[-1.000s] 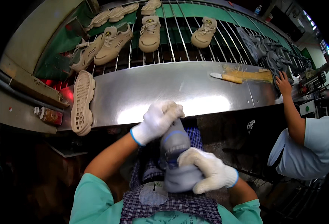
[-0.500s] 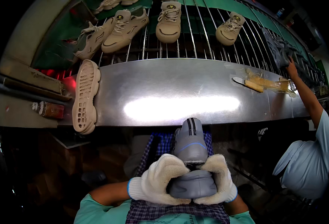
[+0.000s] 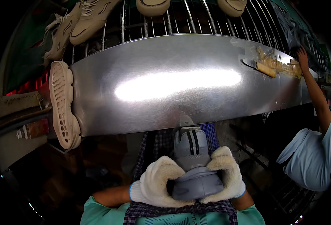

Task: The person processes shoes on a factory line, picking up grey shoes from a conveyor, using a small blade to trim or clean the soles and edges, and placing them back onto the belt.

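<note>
Both my hands wear white knit gloves with blue-edged cuffs. My left hand (image 3: 161, 183) and my right hand (image 3: 226, 175) are closed around either side of a rounded grey shoe sole (image 3: 198, 184), low in front of my body. Against its far edge lies a grey shoe upper (image 3: 190, 144) with two black stripes, pointing away from me toward the bench edge. The thumbs press where the two grey parts meet. My palms and gloves hide the inside of the sole.
A metal bench (image 3: 154, 108) spans the view ahead. On it lie a beige sole (image 3: 65, 105) at left and a knife (image 3: 265, 69) with a yellow handle at right. Beige shoes (image 3: 94, 18) stand on the bar rack beyond. At right, a co-worker's arm (image 3: 315, 93) reaches toward the rack.
The view has shifted, so the bench sits higher. The grey sole now overlaps the upper more, and the blue line on the upper is no longer visible. Both hands keep their hold.
</note>
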A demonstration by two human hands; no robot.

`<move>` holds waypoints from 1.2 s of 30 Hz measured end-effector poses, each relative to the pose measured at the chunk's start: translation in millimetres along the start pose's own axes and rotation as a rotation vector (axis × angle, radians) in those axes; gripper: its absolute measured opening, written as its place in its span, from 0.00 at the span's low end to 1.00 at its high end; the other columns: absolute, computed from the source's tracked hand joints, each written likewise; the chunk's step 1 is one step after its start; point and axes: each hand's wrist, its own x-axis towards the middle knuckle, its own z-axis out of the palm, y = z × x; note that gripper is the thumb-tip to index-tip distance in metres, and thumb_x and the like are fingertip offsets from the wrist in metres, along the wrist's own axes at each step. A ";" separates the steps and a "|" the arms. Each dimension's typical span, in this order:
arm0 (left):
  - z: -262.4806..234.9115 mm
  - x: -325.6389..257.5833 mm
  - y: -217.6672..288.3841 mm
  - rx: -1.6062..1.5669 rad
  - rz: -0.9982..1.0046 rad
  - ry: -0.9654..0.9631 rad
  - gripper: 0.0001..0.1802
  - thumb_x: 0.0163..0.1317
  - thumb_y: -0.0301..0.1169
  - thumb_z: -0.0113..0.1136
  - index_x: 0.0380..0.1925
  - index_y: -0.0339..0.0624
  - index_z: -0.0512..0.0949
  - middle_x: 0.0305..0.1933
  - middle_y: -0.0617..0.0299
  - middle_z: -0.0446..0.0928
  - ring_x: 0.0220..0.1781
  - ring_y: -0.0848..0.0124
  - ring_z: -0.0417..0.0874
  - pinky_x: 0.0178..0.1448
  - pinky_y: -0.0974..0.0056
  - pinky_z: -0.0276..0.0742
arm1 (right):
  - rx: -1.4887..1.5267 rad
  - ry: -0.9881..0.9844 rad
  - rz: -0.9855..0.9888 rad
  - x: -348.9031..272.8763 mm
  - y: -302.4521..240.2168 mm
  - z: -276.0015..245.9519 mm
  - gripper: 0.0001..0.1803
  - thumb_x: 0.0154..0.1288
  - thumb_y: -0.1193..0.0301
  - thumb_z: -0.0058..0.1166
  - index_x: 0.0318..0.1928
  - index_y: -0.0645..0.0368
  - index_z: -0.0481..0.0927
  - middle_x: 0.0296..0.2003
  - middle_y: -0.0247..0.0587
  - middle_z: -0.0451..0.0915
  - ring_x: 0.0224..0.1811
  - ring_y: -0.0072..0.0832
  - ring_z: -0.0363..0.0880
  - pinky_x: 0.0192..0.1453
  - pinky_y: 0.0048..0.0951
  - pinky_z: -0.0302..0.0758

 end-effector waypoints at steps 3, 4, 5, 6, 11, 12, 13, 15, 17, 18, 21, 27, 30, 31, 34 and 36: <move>3.4 -0.1 -0.3 -0.003 -0.025 0.043 0.40 0.40 0.51 0.92 0.43 0.35 0.81 0.39 0.54 0.79 0.34 0.64 0.83 0.31 0.63 0.76 | -0.012 -0.021 -0.015 2.4 2.7 -2.1 0.50 0.38 0.49 0.92 0.58 0.58 0.78 0.47 0.43 0.82 0.51 0.34 0.76 0.47 0.36 0.79; 5.0 -1.6 -0.3 -0.003 -0.037 0.062 0.40 0.41 0.51 0.92 0.43 0.35 0.81 0.39 0.54 0.79 0.34 0.64 0.83 0.31 0.63 0.76 | -0.013 -0.025 -0.009 1.3 4.1 -2.5 0.50 0.38 0.48 0.92 0.58 0.58 0.78 0.47 0.43 0.82 0.50 0.34 0.76 0.48 0.36 0.79; 4.5 -1.0 -0.5 0.019 -0.044 0.025 0.42 0.40 0.52 0.92 0.45 0.34 0.80 0.39 0.55 0.78 0.34 0.65 0.82 0.31 0.63 0.76 | -0.019 -0.027 -0.009 0.3 5.8 -3.9 0.51 0.38 0.48 0.91 0.58 0.58 0.77 0.48 0.44 0.82 0.50 0.35 0.76 0.48 0.36 0.79; 3.1 -0.9 -0.8 0.040 -0.052 -0.011 0.44 0.40 0.52 0.92 0.48 0.34 0.79 0.39 0.56 0.77 0.34 0.66 0.81 0.31 0.63 0.75 | -0.025 -0.029 -0.008 -1.0 7.2 -5.0 0.51 0.39 0.47 0.91 0.58 0.59 0.77 0.48 0.44 0.82 0.50 0.35 0.76 0.48 0.36 0.78; -6.6 11.6 3.9 0.111 -0.217 -0.130 0.64 0.37 0.53 0.93 0.69 0.31 0.66 0.46 0.57 0.70 0.33 0.73 0.71 0.32 0.67 0.73 | -0.116 -0.091 0.077 4.6 10.1 -15.4 0.57 0.39 0.41 0.89 0.62 0.62 0.73 0.48 0.45 0.79 0.49 0.37 0.78 0.49 0.42 0.80; -7.6 9.6 4.9 0.099 -0.263 -0.144 0.67 0.36 0.54 0.93 0.71 0.31 0.66 0.48 0.56 0.71 0.34 0.74 0.71 0.33 0.67 0.74 | -0.140 -0.088 0.140 3.9 5.1 -15.4 0.59 0.38 0.41 0.89 0.64 0.63 0.72 0.48 0.45 0.79 0.49 0.38 0.79 0.50 0.44 0.81; -9.9 6.2 4.0 0.087 -0.309 -0.159 0.69 0.35 0.54 0.94 0.73 0.32 0.65 0.50 0.55 0.71 0.35 0.74 0.71 0.34 0.68 0.74 | -0.163 -0.084 0.204 2.9 -0.3 -15.4 0.61 0.38 0.40 0.89 0.65 0.63 0.71 0.48 0.45 0.79 0.49 0.38 0.80 0.51 0.45 0.82; -38.4 5.0 -7.0 0.064 -0.294 -0.252 0.71 0.33 0.55 0.94 0.76 0.35 0.67 0.51 0.56 0.72 0.36 0.74 0.72 0.37 0.68 0.76 | -0.470 -0.250 0.305 3.5 -2.9 -21.3 0.68 0.38 0.38 0.87 0.72 0.66 0.67 0.50 0.47 0.80 0.52 0.40 0.83 0.57 0.45 0.84; -55.4 0.9 -3.7 0.058 -0.349 -0.115 0.55 0.45 0.50 0.90 0.70 0.35 0.75 0.55 0.56 0.77 0.43 0.70 0.78 0.48 0.64 0.83 | -0.773 -0.438 0.525 -2.0 25.8 -15.8 0.69 0.41 0.39 0.87 0.75 0.66 0.65 0.54 0.50 0.81 0.57 0.41 0.84 0.61 0.43 0.84; -60.0 4.3 -10.7 0.135 -0.178 -0.069 0.50 0.53 0.51 0.85 0.70 0.33 0.75 0.59 0.56 0.77 0.47 0.70 0.80 0.52 0.64 0.83 | -0.415 -0.365 0.521 -15.9 43.6 -9.0 0.69 0.44 0.41 0.87 0.77 0.66 0.63 0.58 0.54 0.81 0.61 0.42 0.83 0.65 0.42 0.82; -49.0 38.2 -31.2 0.047 0.069 0.100 0.31 0.75 0.48 0.63 0.62 0.29 0.79 0.62 0.48 0.81 0.58 0.60 0.86 0.64 0.55 0.82 | -0.048 -0.311 0.402 -32.7 92.9 15.5 0.68 0.49 0.49 0.86 0.82 0.63 0.58 0.69 0.59 0.78 0.71 0.43 0.79 0.76 0.40 0.75; -83.3 97.8 -20.4 -0.319 0.078 0.267 0.27 0.84 0.44 0.44 0.42 0.33 0.85 0.36 0.51 0.86 0.35 0.65 0.86 0.47 0.60 0.85 | 0.145 -0.322 0.143 52.3 37.1 20.3 0.52 0.62 0.52 0.78 0.78 0.63 0.69 0.63 0.54 0.85 0.67 0.37 0.83 0.73 0.37 0.77; -132.0 114.2 8.9 -0.719 -0.058 0.686 0.25 0.84 0.46 0.48 0.43 0.35 0.84 0.42 0.55 0.87 0.40 0.68 0.86 0.49 0.61 0.84 | -0.071 0.006 0.209 130.1 -29.5 9.8 0.31 0.75 0.55 0.63 0.70 0.62 0.80 0.58 0.52 0.88 0.63 0.36 0.85 0.70 0.38 0.80; -142.0 115.5 15.2 -0.750 -0.033 0.856 0.25 0.84 0.48 0.49 0.44 0.35 0.84 0.44 0.57 0.87 0.43 0.69 0.86 0.51 0.61 0.83 | 0.034 0.118 0.062 151.6 -32.0 5.0 0.28 0.78 0.56 0.59 0.68 0.60 0.82 0.58 0.52 0.88 0.62 0.37 0.86 0.69 0.39 0.81; -197.3 57.3 -22.0 0.159 -0.051 0.623 0.29 0.78 0.54 0.59 0.48 0.33 0.83 0.46 0.50 0.87 0.48 0.59 0.89 0.56 0.55 0.83 | -0.873 0.166 0.063 174.7 -47.1 -56.6 0.24 0.73 0.59 0.59 0.65 0.53 0.85 0.61 0.51 0.86 0.63 0.48 0.85 0.69 0.43 0.81; -183.7 23.0 -33.3 0.811 -0.242 0.510 0.33 0.68 0.59 0.68 0.46 0.33 0.84 0.44 0.43 0.86 0.47 0.49 0.88 0.55 0.51 0.83 | -1.315 0.074 0.255 160.4 -45.9 -99.0 0.23 0.70 0.63 0.59 0.63 0.52 0.84 0.57 0.52 0.84 0.62 0.52 0.82 0.68 0.50 0.80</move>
